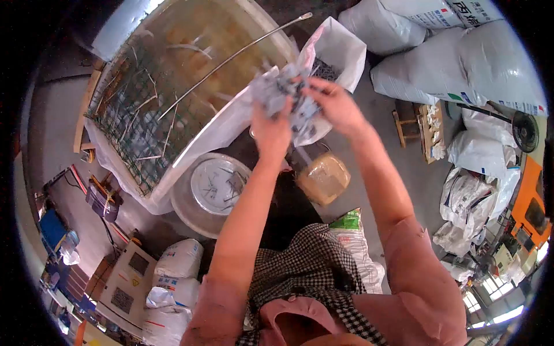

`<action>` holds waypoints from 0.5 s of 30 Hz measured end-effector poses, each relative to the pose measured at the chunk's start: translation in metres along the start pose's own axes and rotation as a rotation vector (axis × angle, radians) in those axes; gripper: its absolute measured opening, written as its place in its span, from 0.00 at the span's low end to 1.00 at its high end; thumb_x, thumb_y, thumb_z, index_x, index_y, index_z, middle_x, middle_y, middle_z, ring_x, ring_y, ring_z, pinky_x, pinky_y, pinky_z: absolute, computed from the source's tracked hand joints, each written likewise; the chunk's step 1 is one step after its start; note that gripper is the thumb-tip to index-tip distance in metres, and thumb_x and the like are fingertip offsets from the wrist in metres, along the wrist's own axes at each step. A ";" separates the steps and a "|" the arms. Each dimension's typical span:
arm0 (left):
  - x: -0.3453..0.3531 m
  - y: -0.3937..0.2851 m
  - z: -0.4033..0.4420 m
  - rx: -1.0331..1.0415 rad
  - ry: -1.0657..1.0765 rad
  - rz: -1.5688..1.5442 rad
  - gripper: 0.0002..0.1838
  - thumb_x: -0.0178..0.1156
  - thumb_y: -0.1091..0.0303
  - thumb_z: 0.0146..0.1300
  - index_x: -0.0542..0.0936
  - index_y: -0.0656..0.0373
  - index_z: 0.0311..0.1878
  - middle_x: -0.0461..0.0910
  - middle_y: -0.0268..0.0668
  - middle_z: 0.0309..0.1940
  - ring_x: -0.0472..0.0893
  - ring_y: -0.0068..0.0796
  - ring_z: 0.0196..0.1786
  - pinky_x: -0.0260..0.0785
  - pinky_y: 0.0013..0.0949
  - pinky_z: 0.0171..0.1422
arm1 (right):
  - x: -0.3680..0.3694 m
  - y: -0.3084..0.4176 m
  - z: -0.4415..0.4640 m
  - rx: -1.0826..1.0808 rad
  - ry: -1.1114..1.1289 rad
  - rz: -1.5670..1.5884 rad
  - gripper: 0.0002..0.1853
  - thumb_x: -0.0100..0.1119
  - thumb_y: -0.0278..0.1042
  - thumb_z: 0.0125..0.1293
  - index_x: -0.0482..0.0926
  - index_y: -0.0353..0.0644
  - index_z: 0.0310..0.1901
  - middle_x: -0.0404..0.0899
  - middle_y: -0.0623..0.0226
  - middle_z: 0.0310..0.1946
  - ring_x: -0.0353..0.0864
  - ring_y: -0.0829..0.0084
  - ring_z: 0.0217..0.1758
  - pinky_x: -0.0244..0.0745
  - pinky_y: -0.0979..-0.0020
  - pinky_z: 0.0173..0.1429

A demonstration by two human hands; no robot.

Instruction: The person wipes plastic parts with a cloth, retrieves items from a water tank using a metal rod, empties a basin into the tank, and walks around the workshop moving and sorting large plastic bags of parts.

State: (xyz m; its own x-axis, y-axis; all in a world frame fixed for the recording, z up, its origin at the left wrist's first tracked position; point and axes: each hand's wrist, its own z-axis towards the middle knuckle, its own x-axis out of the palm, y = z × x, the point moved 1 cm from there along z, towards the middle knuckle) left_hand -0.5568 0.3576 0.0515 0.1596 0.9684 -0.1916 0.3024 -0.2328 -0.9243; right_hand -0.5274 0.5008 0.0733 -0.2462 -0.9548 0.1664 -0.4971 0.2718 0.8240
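A large tub filled with cloudy water is seen at far left, its left part covered by a green net and crossed by a thin rod. Full white sacks are stacked at far right. Dark pieces are contained in an open white bag between tub and sacks. Below the tub's near edge, a round basin is placed with thin scraps inside. Grey pieces, blurred, are grasped between the left hand and right hand, just beside the bag.
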 end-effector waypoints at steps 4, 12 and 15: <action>0.091 0.002 0.038 0.180 0.024 0.021 0.25 0.61 0.67 0.48 0.66 0.66 0.48 0.71 0.52 0.43 0.69 0.53 0.48 0.60 0.43 0.52 | -0.090 -0.005 0.059 0.100 -0.044 0.210 0.13 0.47 0.30 0.62 0.73 0.45 0.49 0.74 0.75 0.34 0.75 0.81 0.34 0.77 0.74 0.35; 0.177 0.100 0.055 0.255 0.115 0.321 0.29 0.61 0.66 0.48 0.62 0.61 0.54 0.68 0.55 0.45 0.67 0.55 0.50 0.60 0.43 0.53 | -0.193 -0.134 0.127 0.028 -0.281 0.043 0.14 0.43 0.31 0.59 0.71 0.39 0.46 0.76 0.63 0.37 0.76 0.69 0.39 0.73 0.66 0.38; 0.161 0.121 0.063 0.199 0.377 0.791 0.32 0.60 0.63 0.50 0.59 0.55 0.59 0.57 0.61 0.53 0.57 0.63 0.57 0.56 0.51 0.56 | -0.196 -0.144 0.131 0.259 -0.495 -0.302 0.16 0.41 0.34 0.58 0.74 0.39 0.44 0.77 0.57 0.37 0.77 0.64 0.40 0.71 0.65 0.41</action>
State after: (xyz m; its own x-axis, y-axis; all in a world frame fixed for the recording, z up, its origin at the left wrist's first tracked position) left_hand -0.5536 0.4913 -0.1118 0.5602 0.4299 -0.7081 -0.1897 -0.7655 -0.6148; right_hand -0.5164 0.6647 -0.1486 -0.3887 -0.8418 -0.3745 -0.7745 0.0784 0.6277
